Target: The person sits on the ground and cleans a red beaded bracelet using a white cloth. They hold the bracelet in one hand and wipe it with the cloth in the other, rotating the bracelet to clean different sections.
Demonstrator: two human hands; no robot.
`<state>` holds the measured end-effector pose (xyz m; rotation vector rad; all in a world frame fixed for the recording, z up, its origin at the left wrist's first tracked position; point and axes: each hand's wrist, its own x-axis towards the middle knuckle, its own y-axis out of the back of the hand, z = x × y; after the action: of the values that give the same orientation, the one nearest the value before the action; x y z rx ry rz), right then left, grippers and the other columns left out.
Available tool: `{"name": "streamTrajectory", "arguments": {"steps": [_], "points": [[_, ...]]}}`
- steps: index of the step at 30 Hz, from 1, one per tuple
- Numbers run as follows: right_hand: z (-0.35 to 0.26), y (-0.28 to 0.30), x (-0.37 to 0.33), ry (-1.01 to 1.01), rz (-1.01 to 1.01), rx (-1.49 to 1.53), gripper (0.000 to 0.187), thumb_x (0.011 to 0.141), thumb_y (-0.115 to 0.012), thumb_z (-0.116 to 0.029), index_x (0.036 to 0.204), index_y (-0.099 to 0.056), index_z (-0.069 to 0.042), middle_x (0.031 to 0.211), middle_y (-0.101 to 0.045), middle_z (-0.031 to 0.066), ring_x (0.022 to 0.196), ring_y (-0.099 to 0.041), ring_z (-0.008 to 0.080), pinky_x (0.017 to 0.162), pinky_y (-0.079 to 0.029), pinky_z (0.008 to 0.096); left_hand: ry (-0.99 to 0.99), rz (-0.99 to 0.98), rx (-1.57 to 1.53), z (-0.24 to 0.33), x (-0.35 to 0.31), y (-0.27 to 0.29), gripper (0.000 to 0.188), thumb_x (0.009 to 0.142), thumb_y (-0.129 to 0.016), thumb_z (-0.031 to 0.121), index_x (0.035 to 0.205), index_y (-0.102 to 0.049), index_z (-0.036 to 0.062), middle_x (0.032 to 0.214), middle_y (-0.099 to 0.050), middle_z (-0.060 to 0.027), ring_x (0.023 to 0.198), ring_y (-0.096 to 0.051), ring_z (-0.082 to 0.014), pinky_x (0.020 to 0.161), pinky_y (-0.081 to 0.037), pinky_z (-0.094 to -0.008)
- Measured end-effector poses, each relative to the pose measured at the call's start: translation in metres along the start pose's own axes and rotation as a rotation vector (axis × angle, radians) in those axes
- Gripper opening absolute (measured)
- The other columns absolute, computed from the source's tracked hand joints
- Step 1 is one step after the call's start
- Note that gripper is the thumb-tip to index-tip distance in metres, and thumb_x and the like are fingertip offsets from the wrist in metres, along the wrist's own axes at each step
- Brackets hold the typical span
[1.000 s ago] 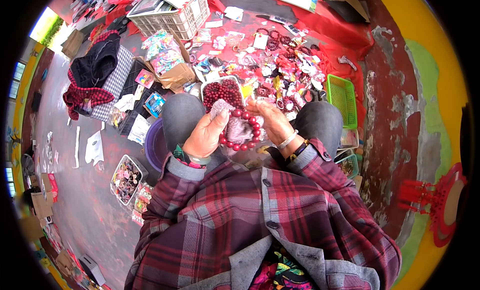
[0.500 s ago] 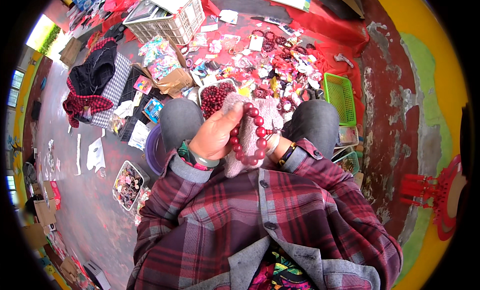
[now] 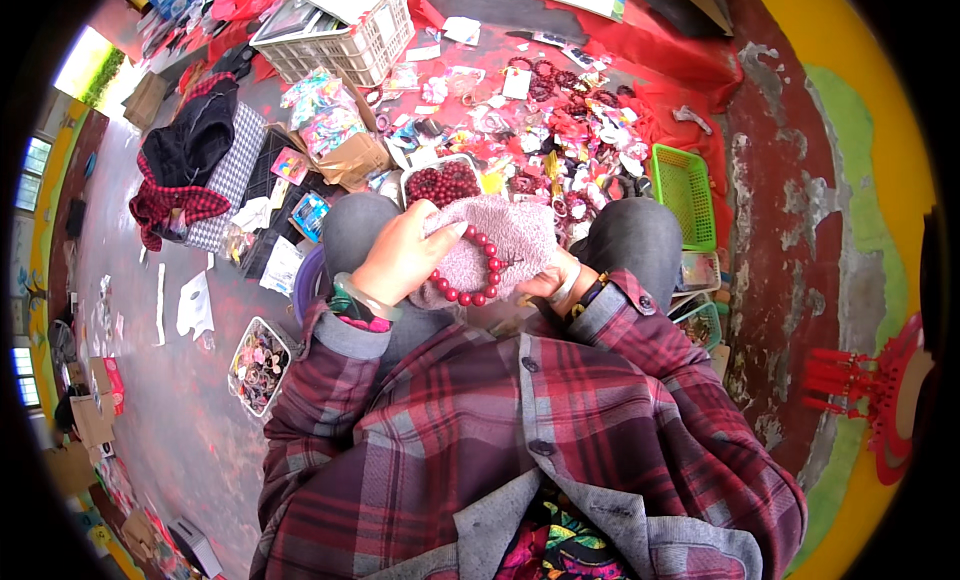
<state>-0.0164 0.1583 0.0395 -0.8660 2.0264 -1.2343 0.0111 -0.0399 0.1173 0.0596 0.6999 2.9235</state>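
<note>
Left grip (image 3: pixel 398 255) pinches 1 bracelet (image 3: pixel 493 265) against the cloth (image 3: pixel 522 230); right grip (image 3: pixel 550 279) holds the cloth's edge; handling looks midway; whether the beads (image 3: pixel 443 184) in the tub (image 3: pixel 404 187) are done, I cannot tell.

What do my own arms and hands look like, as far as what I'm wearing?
Both arms wear long maroon-and-grey plaid fabric sleeves with plain grey cuffs. The ungloved left hand has a pale, smooth round bangle at its wrist, beside multicoloured patterned fabric. The ungloved right hand has a similar pale round bangle, then a black-and-yellow band, its material unclear.
</note>
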Motion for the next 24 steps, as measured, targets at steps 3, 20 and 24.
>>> {"name": "streamTrajectory", "arguments": {"steps": [3, 20, 24], "points": [[-0.001, -0.002, 0.005, -0.032, 0.045, -0.160, 0.034, 0.090, -0.058, -0.020, 0.120, -0.052, -0.008, 0.116, -0.058, 0.0067, 0.100, -0.059, 0.0167, 0.086, -0.050, 0.0334, 0.014, -0.038, 0.245, 0.000, -0.002, -0.003, 0.028, 0.083, -0.063, 0.026, 0.088, -0.052, 0.0010, 0.075, -0.059, -0.0205, 0.072, -0.059, -0.0377, 0.061, -0.044, -0.0433], [-0.062, -0.076, -0.001, 0.306, 0.110, -0.219, 0.029, 0.088, -0.059, -0.012, 0.116, -0.054, -0.003, 0.106, -0.061, 0.0069, 0.096, -0.061, 0.0173, 0.085, -0.051, 0.0310, 0.646, 0.062, -1.563, -0.100, -0.010, -0.096, 0.014, 0.088, -0.053, 0.015, 0.091, -0.056, 0.0019, 0.087, -0.060, -0.0124, 0.082, -0.058, -0.0215, 0.073, -0.049, -0.0336], [-0.043, -0.097, -0.003, 0.236, -0.128, -0.016, 0.035, 0.087, -0.059, -0.006, 0.121, -0.053, -0.003, 0.114, -0.060, 0.0102, 0.104, -0.059, 0.0202, 0.092, -0.049, 0.0332, 0.248, -0.160, -1.675, -0.094, -0.001, -0.118, 0.038, 0.089, -0.054, 0.016, 0.123, -0.044, 0.0024, 0.121, -0.052, -0.0121, 0.110, -0.051, -0.0226, 0.091, -0.045, -0.0374]]}}
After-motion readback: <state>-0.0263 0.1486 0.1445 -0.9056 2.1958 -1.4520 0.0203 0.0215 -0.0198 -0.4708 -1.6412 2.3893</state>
